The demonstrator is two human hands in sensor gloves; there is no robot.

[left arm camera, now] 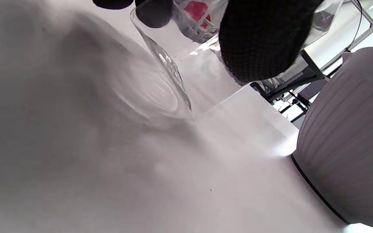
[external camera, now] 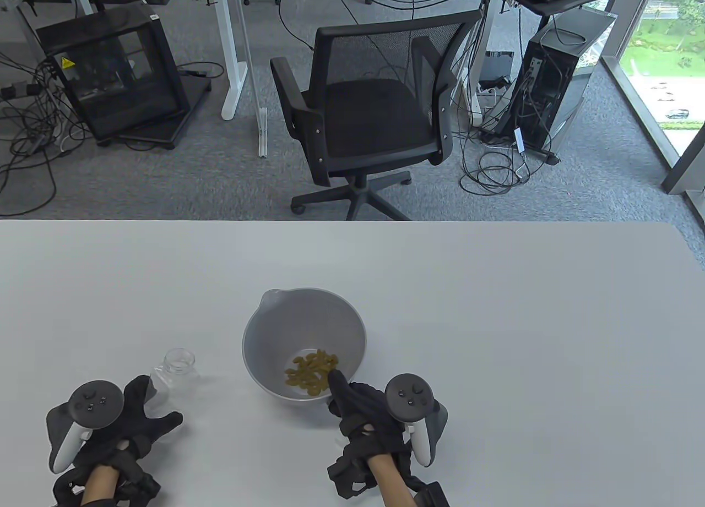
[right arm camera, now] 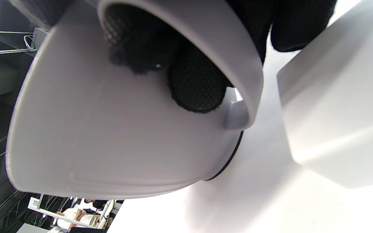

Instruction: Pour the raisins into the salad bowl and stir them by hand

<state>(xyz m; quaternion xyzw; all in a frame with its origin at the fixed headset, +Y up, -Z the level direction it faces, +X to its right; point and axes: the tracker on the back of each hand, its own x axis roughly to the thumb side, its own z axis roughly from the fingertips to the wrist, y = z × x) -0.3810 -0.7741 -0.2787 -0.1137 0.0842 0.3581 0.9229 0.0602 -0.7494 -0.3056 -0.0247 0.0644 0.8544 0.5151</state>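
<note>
1. Reaching into the grey plastic salad bowl (external camera: 304, 342) from its near rim, the right hand (external camera: 366, 413) in its black sensor glove has one finger stretched forward and down, the tip at the near-right edge of the pale golden raisins (external camera: 311, 372) heaped on the bowl's floor.
2. The raisins lie just ahead and slightly left of that fingertip, so the stirring move likely calls for a sweep forward and leftward through the pile.
3. In the right wrist view, gloved fingers (right arm camera: 194, 87) curl over the bowl's rim; the hand seems to hook the rim rather than grip it firmly, though I cannot tell for certain.
4. The left hand (external camera: 129, 424) sits well to the left of the bowl, fingers wrapped round the lower part of a clear, empty glass jar (external camera: 172, 376), which stands on the white desk (external camera: 495, 336) just ahead of that hand.
5. The right hand is much the nearer to the raisins.
6. Pouring looks done; stirring appears to be the step in hand.
</note>
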